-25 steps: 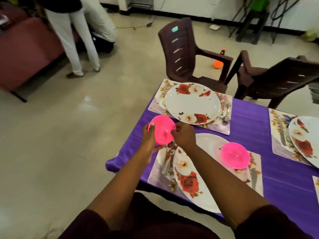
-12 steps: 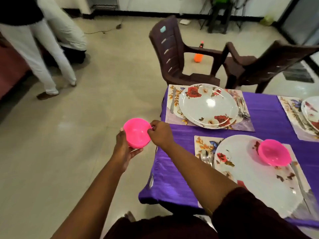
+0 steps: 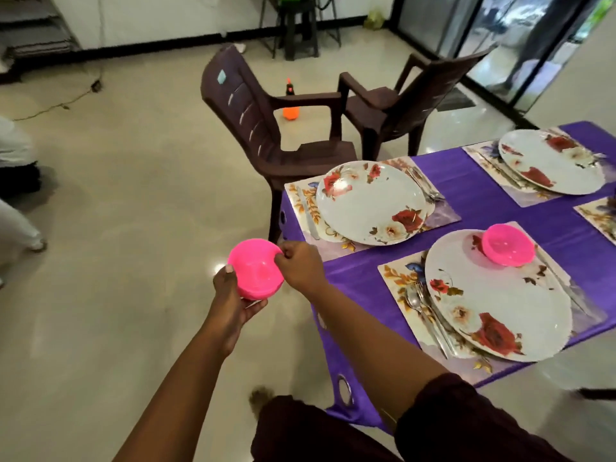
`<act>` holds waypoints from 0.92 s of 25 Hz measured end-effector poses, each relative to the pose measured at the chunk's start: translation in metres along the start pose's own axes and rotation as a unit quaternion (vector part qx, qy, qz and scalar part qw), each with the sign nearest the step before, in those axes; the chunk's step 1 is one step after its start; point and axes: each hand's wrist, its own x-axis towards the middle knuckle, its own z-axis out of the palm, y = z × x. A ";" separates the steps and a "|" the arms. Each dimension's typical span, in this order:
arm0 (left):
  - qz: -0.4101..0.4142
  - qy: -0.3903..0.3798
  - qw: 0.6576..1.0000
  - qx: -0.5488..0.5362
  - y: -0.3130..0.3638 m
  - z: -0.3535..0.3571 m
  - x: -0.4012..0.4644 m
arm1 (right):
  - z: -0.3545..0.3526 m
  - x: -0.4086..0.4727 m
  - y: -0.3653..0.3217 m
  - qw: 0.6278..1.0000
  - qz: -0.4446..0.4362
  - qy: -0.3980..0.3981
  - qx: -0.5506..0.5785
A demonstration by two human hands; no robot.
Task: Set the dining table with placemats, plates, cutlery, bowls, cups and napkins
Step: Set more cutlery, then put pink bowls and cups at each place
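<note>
I hold a stack of pink bowls (image 3: 255, 268) out over the floor, left of the table corner. My left hand (image 3: 233, 295) cups the stack from below. My right hand (image 3: 298, 265) pinches the rim of the top bowl at its right edge. On the purple tablecloth (image 3: 466, 208) lie floral placemats with white rose-patterned plates. The near plate (image 3: 496, 301) carries one pink bowl (image 3: 508, 245), with a spoon and fork (image 3: 423, 305) at its left. The plate behind it (image 3: 371, 201) holds nothing, with cutlery on both sides. A third plate (image 3: 550, 161) sits at the far right.
Two brown plastic chairs (image 3: 266, 128) (image 3: 400, 101) stand at the table's far side. An orange bottle (image 3: 290, 110) is on the floor beyond them. A person in white trousers (image 3: 16, 221) is at the left edge. A cable (image 3: 66, 101) runs across the floor.
I have stepped back and to the left, so the bowls now hang over the floor instead of over the table corner. Both hands keep their hold on the stack.
</note>
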 end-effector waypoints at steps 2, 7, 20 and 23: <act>0.008 -0.051 0.998 0.032 0.016 0.012 0.030 | -0.005 0.023 0.003 0.999 0.035 0.029 0.021; 0.003 -0.140 0.981 0.134 0.051 0.039 0.113 | -0.012 0.085 0.021 0.988 0.095 0.118 0.020; 0.007 -0.312 0.914 0.261 0.165 0.124 0.309 | -0.041 0.250 0.007 0.943 0.166 0.286 -0.028; -0.020 -0.367 0.886 0.281 0.179 0.163 0.354 | -0.048 0.281 0.018 0.916 0.230 0.328 -0.022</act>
